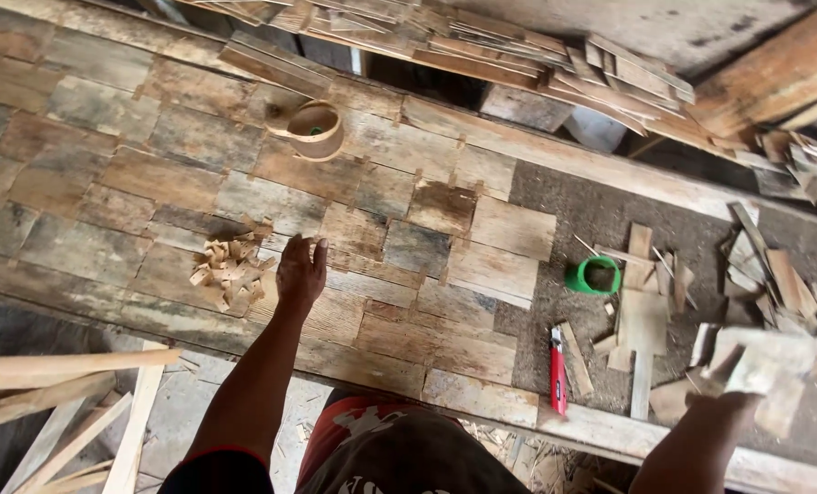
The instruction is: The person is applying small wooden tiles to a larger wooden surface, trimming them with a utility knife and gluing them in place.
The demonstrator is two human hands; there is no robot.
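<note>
Near the right edge of the scene, the right hand (747, 370) is blurred; its fingers seem closed around thin wood pieces (774, 352), though how tightly cannot be told. Just left of it loose shingle offcuts (642, 316) lie on the surface (555, 210), with a green ring (594, 275) beyond them and a red utility knife (557, 370) at the near edge. Farther left the left hand (300, 272) rests flat on the patchwork of shingles (381, 238), fingers spread and holding nothing; a heap of small wood chips (230, 268) lies just beside it; a curled strip of bark (308, 130) sits far off; stacked slats (482, 46) line the far side.
</note>
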